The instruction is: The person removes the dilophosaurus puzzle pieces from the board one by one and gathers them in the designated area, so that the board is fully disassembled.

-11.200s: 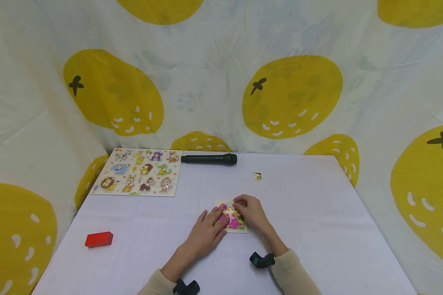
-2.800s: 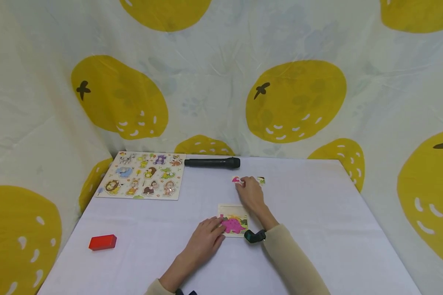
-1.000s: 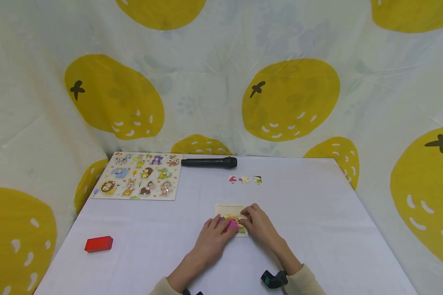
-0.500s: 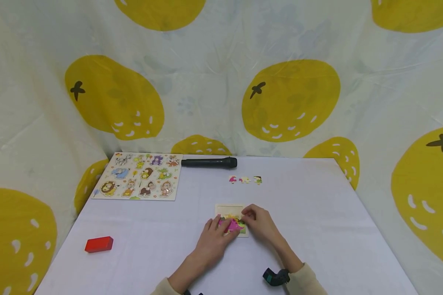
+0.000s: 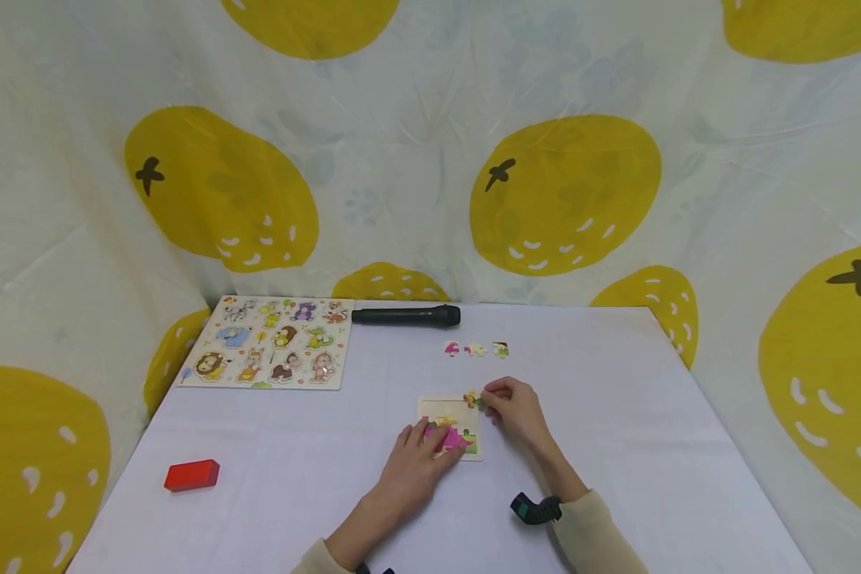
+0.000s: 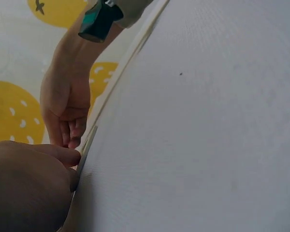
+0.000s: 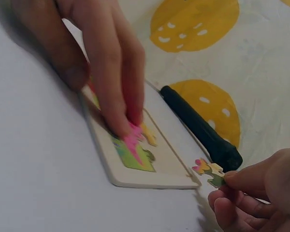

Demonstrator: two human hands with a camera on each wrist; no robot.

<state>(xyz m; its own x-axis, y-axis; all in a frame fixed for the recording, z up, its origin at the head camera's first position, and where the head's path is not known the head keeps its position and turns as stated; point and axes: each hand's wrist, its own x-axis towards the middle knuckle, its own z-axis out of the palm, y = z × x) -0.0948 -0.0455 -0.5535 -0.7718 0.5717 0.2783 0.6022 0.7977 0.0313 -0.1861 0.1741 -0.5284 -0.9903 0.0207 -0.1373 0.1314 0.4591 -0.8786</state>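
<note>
A small wooden jigsaw board (image 5: 432, 408) with a pink dinosaur picture lies on the table in front of the person. The left hand (image 5: 412, 466) rests on its lower left part, fingers extended over the pink pieces; in the right wrist view those fingertips (image 7: 117, 126) press on them. Above the board's far right corner, the right hand (image 5: 520, 410) pinches a jigsaw piece (image 7: 208, 170) in yellow, red and green between thumb and fingers. Bare wood shows across the board's far part. The left hand hides some of the picture.
Three loose jigsaw pieces (image 5: 476, 349) lie in a row beyond the board. A black microphone (image 5: 405, 316) and an animal peg puzzle (image 5: 269, 343) lie at the back. A red block (image 5: 192, 475) sits at the left. A fruit-print curtain (image 5: 402, 159) hangs behind the table.
Loose pieces beyond the board have grown from one to three. Within the last half second, the right hand has lifted another piece from the board's right side and moved it away from the person.
</note>
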